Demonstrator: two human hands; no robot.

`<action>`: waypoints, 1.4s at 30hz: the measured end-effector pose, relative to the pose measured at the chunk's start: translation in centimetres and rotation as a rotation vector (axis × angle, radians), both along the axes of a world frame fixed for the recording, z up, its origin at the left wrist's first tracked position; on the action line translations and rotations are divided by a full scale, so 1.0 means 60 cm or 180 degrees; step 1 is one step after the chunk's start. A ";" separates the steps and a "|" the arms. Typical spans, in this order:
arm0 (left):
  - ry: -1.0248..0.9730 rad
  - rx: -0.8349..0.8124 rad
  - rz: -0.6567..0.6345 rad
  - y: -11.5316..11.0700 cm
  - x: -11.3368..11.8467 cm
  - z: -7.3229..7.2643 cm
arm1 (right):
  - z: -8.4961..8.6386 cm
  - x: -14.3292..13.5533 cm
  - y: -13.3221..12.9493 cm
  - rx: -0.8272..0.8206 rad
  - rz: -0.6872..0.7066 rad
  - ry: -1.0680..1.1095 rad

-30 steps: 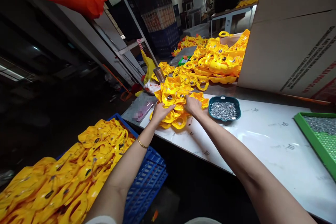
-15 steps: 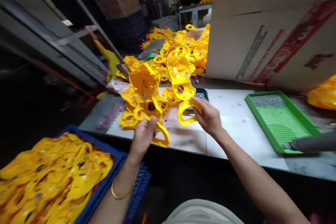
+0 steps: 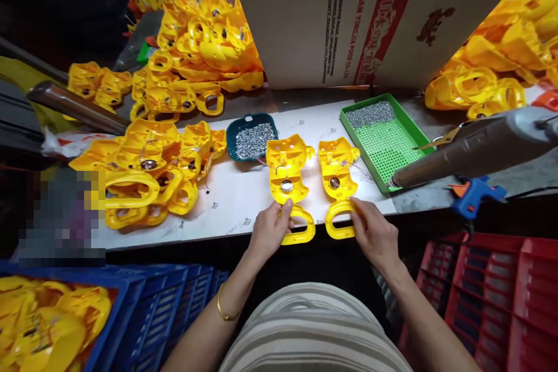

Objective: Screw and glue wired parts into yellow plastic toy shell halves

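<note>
My left hand [image 3: 271, 230] is closed on the ring-shaped handle of a yellow plastic shell [image 3: 288, 163], which lies hollow side up on the white sheet with a round metal part inside. Beside it, a second yellow shell [image 3: 337, 165] also lies hollow side up, and my right hand [image 3: 375, 233] pinches the right side of its handle. Both handles reach over the table's front edge. The two shells are apart from each other. Behind the left one sits a dark teal tray [image 3: 231, 138] of small metal screws.
A green tray [image 3: 366, 154] holds screws, with a grey electric screwdriver [image 3: 471, 148] across its corner. A blue glue gun [image 3: 479, 196], yellow shell piles [image 3: 148, 157], a cardboard box [image 3: 300, 23], a blue crate [image 3: 117, 314] and red crates [image 3: 492, 296] stand around.
My view has swung right. Both hands have brought their shells onto the white sheet side by side, away from the left pile they were over before.
</note>
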State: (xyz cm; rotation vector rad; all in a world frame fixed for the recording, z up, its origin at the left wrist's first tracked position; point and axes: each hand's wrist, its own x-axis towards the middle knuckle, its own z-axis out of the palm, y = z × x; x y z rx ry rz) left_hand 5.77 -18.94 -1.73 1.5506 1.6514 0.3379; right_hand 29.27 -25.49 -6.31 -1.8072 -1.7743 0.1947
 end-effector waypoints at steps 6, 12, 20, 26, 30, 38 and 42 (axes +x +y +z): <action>0.2097 0.0029 -0.0787 0.015 0.001 0.026 | 0.023 0.011 0.019 0.0187 -0.0040 0.0386; 0.2609 0.0095 -0.0916 0.048 -0.006 0.070 | 0.047 -0.001 0.071 -0.0082 -0.0306 0.0128; 0.0761 0.2250 -0.1462 0.086 0.053 0.032 | 0.039 -0.018 0.118 -0.0449 -0.0425 0.1276; 0.0542 0.2005 -0.1788 0.107 0.106 0.007 | 0.050 -0.002 0.128 -0.0403 0.0023 0.1842; 0.0353 0.1697 -0.1698 0.114 0.114 0.009 | 0.068 -0.001 0.132 -0.0454 0.0355 0.1886; -0.1613 0.0658 -0.0657 0.109 0.120 0.038 | 0.094 -0.007 0.122 -0.0031 0.0219 0.2103; -0.2521 -0.0561 0.0210 0.105 0.124 0.049 | 0.089 -0.017 0.096 0.0910 0.0042 0.1198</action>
